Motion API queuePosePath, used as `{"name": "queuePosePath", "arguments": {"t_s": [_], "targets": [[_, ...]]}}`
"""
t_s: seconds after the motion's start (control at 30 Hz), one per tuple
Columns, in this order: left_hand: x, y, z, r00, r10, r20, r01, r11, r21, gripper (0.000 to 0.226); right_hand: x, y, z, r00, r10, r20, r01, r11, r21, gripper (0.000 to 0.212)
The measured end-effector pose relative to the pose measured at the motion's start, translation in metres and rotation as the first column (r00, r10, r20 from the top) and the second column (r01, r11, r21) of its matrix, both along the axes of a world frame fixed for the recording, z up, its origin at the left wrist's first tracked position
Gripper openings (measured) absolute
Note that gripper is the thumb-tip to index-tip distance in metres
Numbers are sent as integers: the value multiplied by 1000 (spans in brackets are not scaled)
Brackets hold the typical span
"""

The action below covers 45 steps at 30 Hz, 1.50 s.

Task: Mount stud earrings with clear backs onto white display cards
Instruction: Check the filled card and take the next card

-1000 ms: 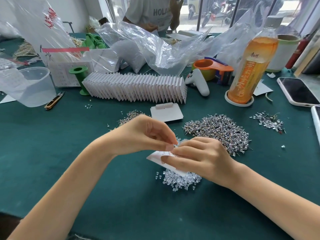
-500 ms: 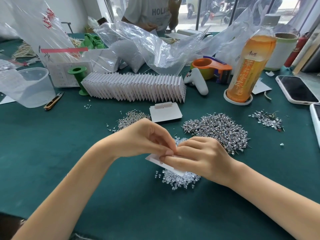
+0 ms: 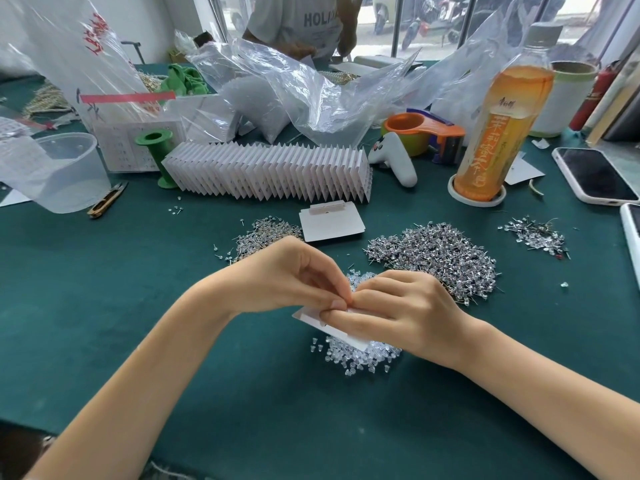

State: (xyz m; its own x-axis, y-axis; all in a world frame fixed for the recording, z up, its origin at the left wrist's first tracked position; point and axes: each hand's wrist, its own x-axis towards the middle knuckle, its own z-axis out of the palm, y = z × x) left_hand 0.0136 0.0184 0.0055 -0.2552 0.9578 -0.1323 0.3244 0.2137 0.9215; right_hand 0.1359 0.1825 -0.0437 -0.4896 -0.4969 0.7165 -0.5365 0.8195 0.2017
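While both hands hover over the heap of clear backs (image 3: 360, 355) near the middle of the worktop (image 3: 104, 306), I see the fingertips have closed right up against each other compared with a second ago, when a sliver of white card showed between them. The left hand (image 3: 287, 275) pinches down at the card's top edge, fingers curled; whether a stud or a back sits in that pinch, I cannot tell. The right hand (image 3: 398, 313) grips the white display card (image 3: 308, 315), thumb lying across it. To me that reads as a piece being pressed home. The big stud earring pile (image 3: 436, 258) lies just beyond the right hand, and the finished card row (image 3: 270, 171) stands towards the far edge.
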Motion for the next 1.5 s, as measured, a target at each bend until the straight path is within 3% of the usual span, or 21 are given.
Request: {"name": "queuePosePath", "arguments": {"t_s": [0.17, 0.7, 1.23, 1.5], "targets": [[0, 1, 0, 999, -8, -41, 7, 1000, -15, 13, -1, 1, -1, 1000, 2, 24, -1, 1000, -18, 17], [-6, -9, -3, 996, 23, 87, -26, 999, 37, 7, -2, -1, -3, 994, -2, 110, 4, 1000, -18, 18], [1, -9, -7, 991, 136, 3, -136, 989, 59, 4, -1, -1, -4, 980, -3, 200, 24, 995, -102, 28], [4, -6, -5, 969, 116, -217, -103, 992, 71, 16, 1, -3, -3, 982, -52, 181, 67, 995, -77, 29]]}}
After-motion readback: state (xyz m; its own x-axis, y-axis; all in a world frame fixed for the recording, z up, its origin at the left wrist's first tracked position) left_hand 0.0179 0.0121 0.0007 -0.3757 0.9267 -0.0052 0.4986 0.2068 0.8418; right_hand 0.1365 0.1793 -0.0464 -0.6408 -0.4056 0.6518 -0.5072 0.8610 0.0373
